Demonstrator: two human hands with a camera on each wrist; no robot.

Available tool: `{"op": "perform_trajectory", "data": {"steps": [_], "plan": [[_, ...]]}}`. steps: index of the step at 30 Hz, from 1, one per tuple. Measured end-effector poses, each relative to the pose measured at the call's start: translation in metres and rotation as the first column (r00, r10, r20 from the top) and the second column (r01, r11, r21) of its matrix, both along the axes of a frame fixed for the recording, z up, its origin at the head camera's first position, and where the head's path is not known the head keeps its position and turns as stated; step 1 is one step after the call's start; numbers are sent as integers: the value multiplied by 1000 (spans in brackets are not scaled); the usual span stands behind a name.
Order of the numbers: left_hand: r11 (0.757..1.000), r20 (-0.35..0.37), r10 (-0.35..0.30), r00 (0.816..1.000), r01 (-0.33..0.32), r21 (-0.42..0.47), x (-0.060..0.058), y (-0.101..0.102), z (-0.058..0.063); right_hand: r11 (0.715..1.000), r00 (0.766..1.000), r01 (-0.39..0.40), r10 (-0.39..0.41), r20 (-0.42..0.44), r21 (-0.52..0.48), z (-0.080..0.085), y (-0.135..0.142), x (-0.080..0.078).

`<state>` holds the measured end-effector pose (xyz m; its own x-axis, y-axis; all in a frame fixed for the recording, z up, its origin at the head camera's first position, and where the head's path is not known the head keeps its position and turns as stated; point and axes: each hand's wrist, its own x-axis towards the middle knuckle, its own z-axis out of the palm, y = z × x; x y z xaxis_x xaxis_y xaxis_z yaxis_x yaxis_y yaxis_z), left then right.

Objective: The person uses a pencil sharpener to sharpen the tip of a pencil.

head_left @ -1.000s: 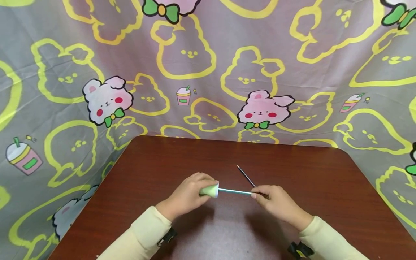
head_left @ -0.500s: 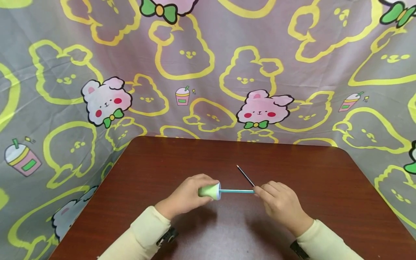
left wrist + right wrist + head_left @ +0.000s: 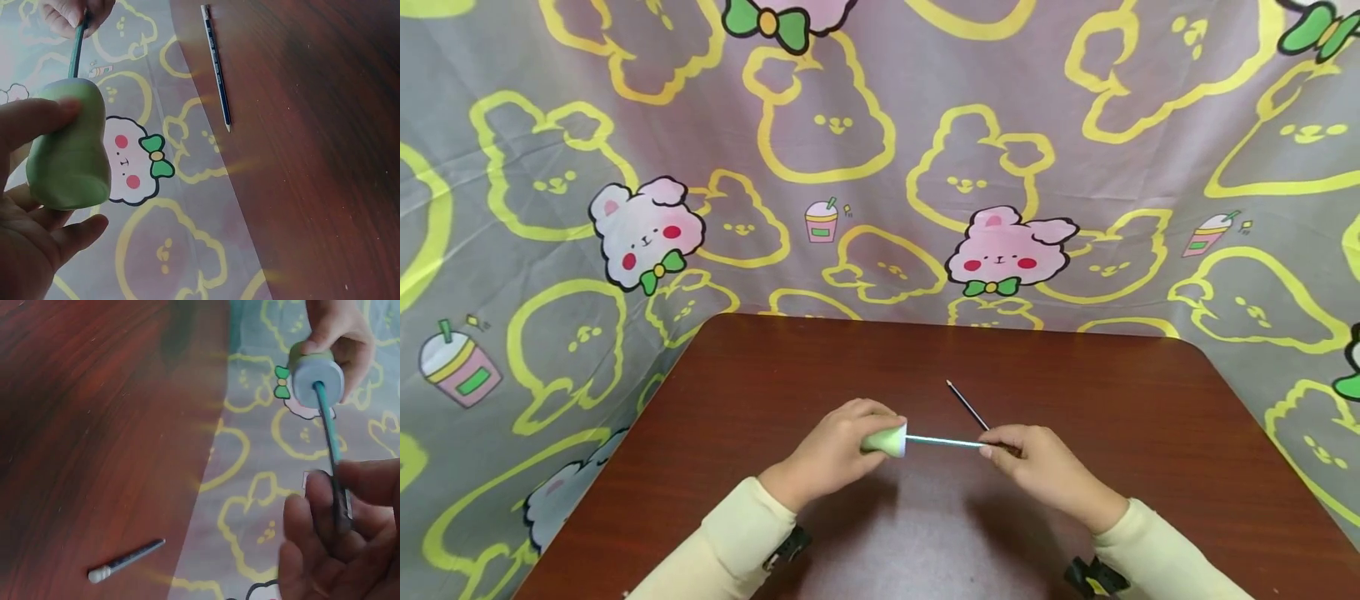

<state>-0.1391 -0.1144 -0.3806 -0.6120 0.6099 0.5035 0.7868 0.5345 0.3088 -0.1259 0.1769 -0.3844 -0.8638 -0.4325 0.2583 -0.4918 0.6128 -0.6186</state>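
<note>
My left hand (image 3: 827,454) grips a green pencil sharpener (image 3: 887,439), narrow-waisted, with a pale round face turned right. A teal pencil (image 3: 943,441) goes into the hole in that face, as the right wrist view shows at the sharpener's face (image 3: 304,384). Thumb and fingers of my right hand (image 3: 1052,475) pinch the pencil near its dark outer end. Both things are held up over the table, with the pencil roughly level. The pencil's point is hidden inside the sharpener.
A second, dark pencil (image 3: 966,404) with a pale end cap (image 3: 99,574) lies on the brown wooden table (image 3: 820,358), just beyond my right hand. A patterned cloth (image 3: 880,167) hangs behind the table and along its sides.
My right hand rolled over the pencil's end half a second ago and has turned back to its earlier pose. The sharpener tilted slightly and returned; the left hand keeps its grip.
</note>
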Motion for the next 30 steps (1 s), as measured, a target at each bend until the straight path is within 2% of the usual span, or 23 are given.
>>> {"op": "perform_trajectory", "data": {"steps": [1, 2, 3, 4, 5, 7, 8, 10, 11, 13, 16, 18, 19, 20, 21, 22, 23, 25, 26, 27, 28, 29, 30], "plan": [[1000, 34, 8, 999, -9, 14, 0, 0, 0, 1000, 993, -5, 7, -119, 20, -2, 0, -1], [999, 74, 12, 997, -15, 29, -1, -1, 0, 999, 968, -7, 18, -252, 43, -4, 0, -2], [999, 116, 13, 993, -19, 46, -2, -1, -1, 998, 922, -2, 27, -387, 64, -7, 0, -3], [998, 160, 11, 987, -22, 65, -2, -1, -1, 996, 852, 8, 38, -521, 86, -9, 0, -4], [996, 202, 8, 979, -25, 82, -3, -2, -1, 995, 768, 20, 49, -638, 101, -11, 0, -6], [993, 274, -3, 962, -28, 112, -4, -3, -1, 993, 598, 27, 73, -798, 111, -12, 0, -10], [992, 305, -12, 952, -28, 125, -4, -3, -1, 993, 529, 24, 82, -844, 112, -13, 0, -11], [990, 342, -29, 939, -20, 139, -4, -4, -1, 994, 420, 6, 100, -902, 113, -12, -2, -12], [990, 352, -37, 935, -14, 142, -4, -4, 0, 994, 377, -3, 106, -920, 113, -11, -2, -13], [989, 366, -49, 929, -5, 146, -4, -5, 0, 993, 314, -18, 116, -942, 117, -9, -4, -13], [988, 372, -59, 926, 1, 153, -4, -5, 1, 993, 273, -32, 120, -955, 116, -7, -5, -13], [989, 363, -59, 930, 4, 151, -3, -5, 1, 993, 283, -27, 119, -952, 116, -8, -5, -13], [989, 350, -57, 935, 6, 146, -3, -5, 1, 993, 307, -20, 114, -945, 113, -9, -5, -12], [991, 328, -49, 943, 6, 133, -3, -4, 2, 994, 351, -9, 108, -930, 112, -10, -5, -11], [993, 298, -44, 954, 9, 116, -2, -4, 2, 994, 411, 0, 102, -906, 112, -11, -5, -10], [995, 258, -38, 965, 13, 98, -2, -4, 3, 993, 489, 9, 95, -867, 114, -12, -4, -8], [997, 205, -34, 978, 19, 75, -1, -3, 3, 993, 602, 3, 93, -793, 118, -13, -4, -6], [999, 89, -31, 996, 29, 23, -1, -2, 4, 991, 866, -78, 119, -486, 104, -9, -1, -4], [999, 37, -32, 999, 32, -4, 0, -1, 4, 990, 949, -122, 136, -285, 65, -7, 1, -4], [999, -5, -37, 999, 37, -24, 0, 0, 4, 990, 985, -138, 140, -97, 22, -5, 2, -4], [999, -38, -40, 998, 39, -36, 0, 0, 3, 992, 990, -126, 126, 61, -9, -2, 3, -5], [998, -60, -41, 997, 38, -45, 0, 0, 3, 994, 976, -103, 107, 190, -31, 1, 4, -5], [998, -66, -40, 997, 37, -45, 0, 0, 3, 995, 958, -93, 101, 267, -43, 3, 4, -7]]}}
